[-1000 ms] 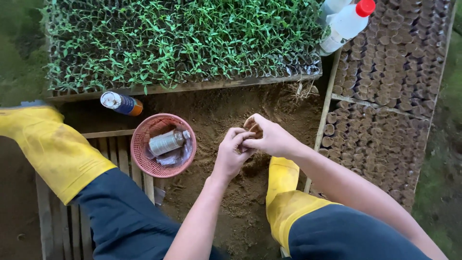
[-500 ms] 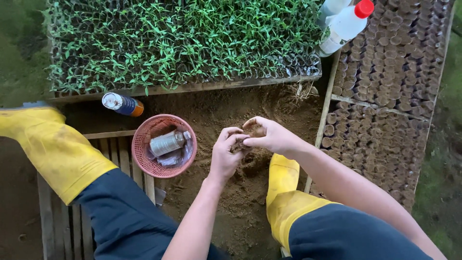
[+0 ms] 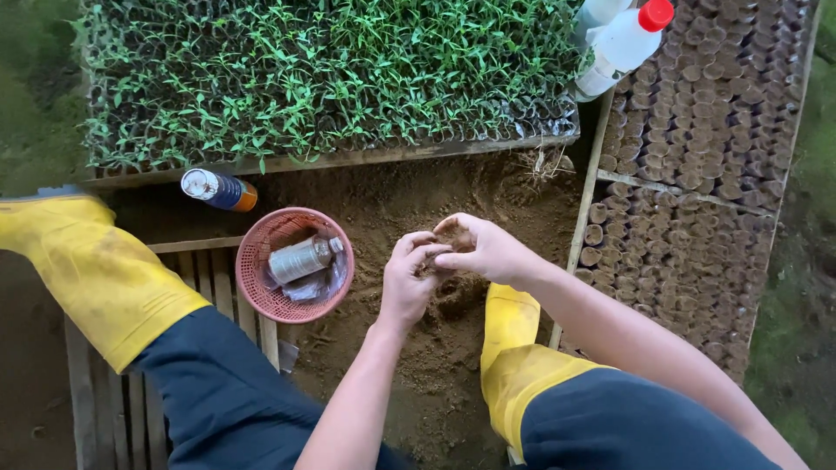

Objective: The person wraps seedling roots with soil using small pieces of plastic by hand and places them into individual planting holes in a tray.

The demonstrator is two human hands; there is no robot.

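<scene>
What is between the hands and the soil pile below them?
Nothing visible. The left hand and right hand meet directly above the soil; the pink basket sits off to their left.

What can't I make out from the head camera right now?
- What the left hand and right hand pinch: fingers cover it.
- White bottle top: cut by the upper edge.
- Contents of the pink basket under the small bottle: too small.

Basket (image 3: 261,296) left of hands (image 3: 444,261); seedling tray (image 3: 331,78) behind; pots (image 3: 705,130) right.
</scene>
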